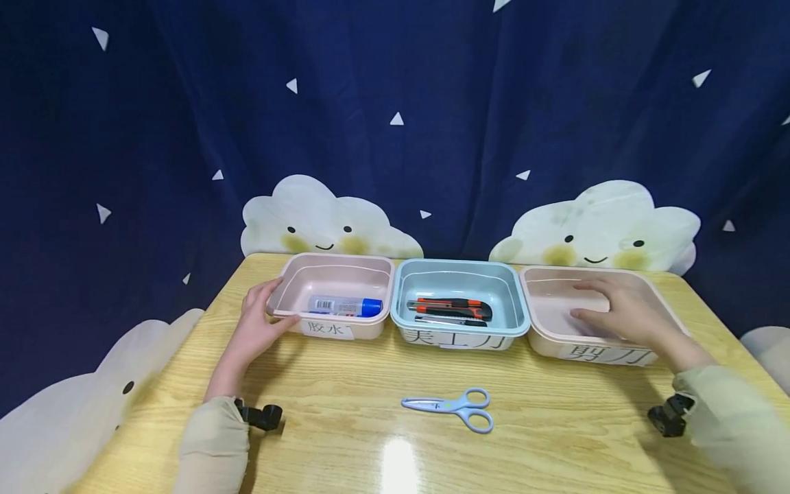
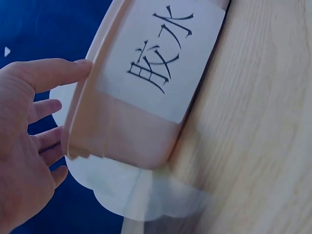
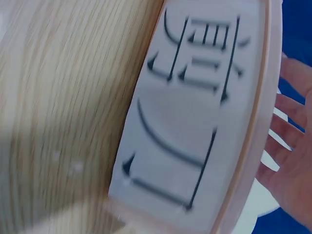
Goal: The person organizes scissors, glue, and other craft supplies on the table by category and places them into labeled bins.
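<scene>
At the left pink bin (image 1: 369, 330), my left hand (image 1: 249, 329) touches the near-left corner, its thumb on the front rim and its fingers by the left side. The bin holds a clear glue bottle (image 1: 342, 306) with a blue cap, with more blue partly hidden beneath. My right hand (image 1: 632, 315) reaches over the right pink bin (image 1: 546, 298), fingers slightly bent and nothing in them. In the right wrist view its fingers show beyond the labelled front wall. Light blue scissors (image 1: 458, 405) lie on the table in front of the bins, blades pointing left.
Between the pink bins stands a light blue bin (image 1: 457, 280) containing orange-and-black utility knives (image 1: 453, 310). All three bins carry paper labels in Chinese characters. They stand in a row near the back edge of the wooden table (image 1: 345, 425), before a dark blue curtain (image 1: 370, 158).
</scene>
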{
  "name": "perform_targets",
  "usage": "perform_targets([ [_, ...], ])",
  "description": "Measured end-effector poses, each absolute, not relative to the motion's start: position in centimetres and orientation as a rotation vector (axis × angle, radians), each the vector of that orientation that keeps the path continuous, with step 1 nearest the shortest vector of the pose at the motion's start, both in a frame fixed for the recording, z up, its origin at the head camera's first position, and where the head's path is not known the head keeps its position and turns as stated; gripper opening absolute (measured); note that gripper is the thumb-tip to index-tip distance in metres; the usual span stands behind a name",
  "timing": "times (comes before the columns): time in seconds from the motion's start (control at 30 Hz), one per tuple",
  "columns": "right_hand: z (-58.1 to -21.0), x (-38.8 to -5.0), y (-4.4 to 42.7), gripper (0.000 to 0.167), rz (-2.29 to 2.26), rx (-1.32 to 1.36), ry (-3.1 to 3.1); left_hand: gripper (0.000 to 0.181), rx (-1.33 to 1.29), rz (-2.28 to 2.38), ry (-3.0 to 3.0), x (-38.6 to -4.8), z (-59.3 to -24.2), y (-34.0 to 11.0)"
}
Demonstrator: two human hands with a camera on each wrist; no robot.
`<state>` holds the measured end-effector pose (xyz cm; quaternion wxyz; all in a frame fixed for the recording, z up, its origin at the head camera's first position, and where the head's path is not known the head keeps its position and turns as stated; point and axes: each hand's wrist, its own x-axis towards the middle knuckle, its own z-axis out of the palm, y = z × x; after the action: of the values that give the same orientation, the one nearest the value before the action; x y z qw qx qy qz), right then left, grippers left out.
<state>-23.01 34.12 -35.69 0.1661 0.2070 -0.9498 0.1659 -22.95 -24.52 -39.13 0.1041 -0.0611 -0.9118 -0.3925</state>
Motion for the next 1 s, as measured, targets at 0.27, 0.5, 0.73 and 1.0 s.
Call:
perform_targets([
  [0.27,-36.3,-21.9,37.9,0.071,0.654,0.542,-2.778,0.062,-0.405,-0.976,-2.708,-22.7,-38.2,-22.1],
  [0.5,-36.3,-20.9,40.4,0.084,0.760,0.448,-2.918,0.055,-0.552,-0.786,-2.673,-22.4,-37.8,-19.5],
  [0.73,-36.7,-20.2,41.5,0.090,0.804,0.347,-2.978,0.056,-0.713,-0.863,-2.618,-21.5,-37.7,-16.5],
  [1.0,-36.6,-19.8,42.1,0.113,0.814,0.188,-3.027,0.052,-0.932,-0.549,-2.605,-20.2,-37.1,-12.4],
])
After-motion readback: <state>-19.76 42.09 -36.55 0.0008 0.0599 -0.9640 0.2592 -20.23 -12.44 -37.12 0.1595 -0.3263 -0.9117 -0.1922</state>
